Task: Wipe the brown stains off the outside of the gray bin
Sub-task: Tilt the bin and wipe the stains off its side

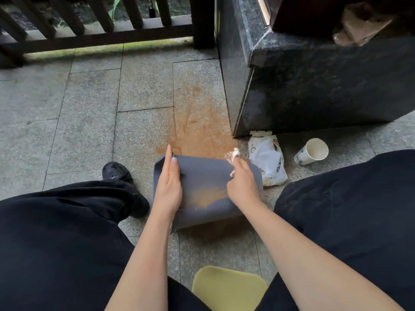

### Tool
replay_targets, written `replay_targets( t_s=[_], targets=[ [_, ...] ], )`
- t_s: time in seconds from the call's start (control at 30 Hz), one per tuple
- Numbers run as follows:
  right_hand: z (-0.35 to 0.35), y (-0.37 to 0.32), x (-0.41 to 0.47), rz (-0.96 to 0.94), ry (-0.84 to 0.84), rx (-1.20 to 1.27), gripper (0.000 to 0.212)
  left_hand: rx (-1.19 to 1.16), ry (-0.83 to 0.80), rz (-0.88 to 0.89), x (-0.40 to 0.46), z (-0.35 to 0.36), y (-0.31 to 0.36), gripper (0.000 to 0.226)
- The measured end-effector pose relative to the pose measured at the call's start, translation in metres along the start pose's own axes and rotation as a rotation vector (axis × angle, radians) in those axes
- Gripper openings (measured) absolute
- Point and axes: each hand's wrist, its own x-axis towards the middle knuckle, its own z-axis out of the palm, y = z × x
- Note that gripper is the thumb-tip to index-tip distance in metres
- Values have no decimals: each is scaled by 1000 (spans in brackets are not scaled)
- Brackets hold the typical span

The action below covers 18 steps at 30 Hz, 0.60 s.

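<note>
The gray bin (202,171) lies on its side on the stone floor between my knees. A brown stain (208,195) spreads across its upturned side. My left hand (168,182) rests on the bin's left part, fingers straight, index finger reaching over the far rim and thumb flat on the gray wall. My right hand (241,180) grips a crumpled white tissue (233,154), soiled brown at its tip, against the bin's far right part, just beyond the stain.
Brown powder stains the floor tiles (197,129) beyond the bin. A white snack wrapper (268,160) and a tipped paper cup (312,151) lie to the right, by a dark granite block (314,86). A yellow pad (229,288) lies near me; a dark railing (89,39) stands beyond.
</note>
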Motion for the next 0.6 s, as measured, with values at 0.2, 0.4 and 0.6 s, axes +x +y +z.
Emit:
replay_targets(
  t_s=[0.2,0.4,0.6],
  targets=[
    [26,-58,-51,-541,-78,210,76,-1,-11,42,0,6,1,54],
    [27,-9,-26,-316,-42,-81,87,200,89,31,3,0,-6,55],
    [4,63,5,101,86,-160,75,221,258,-7,8,6,-8,52]
  ],
)
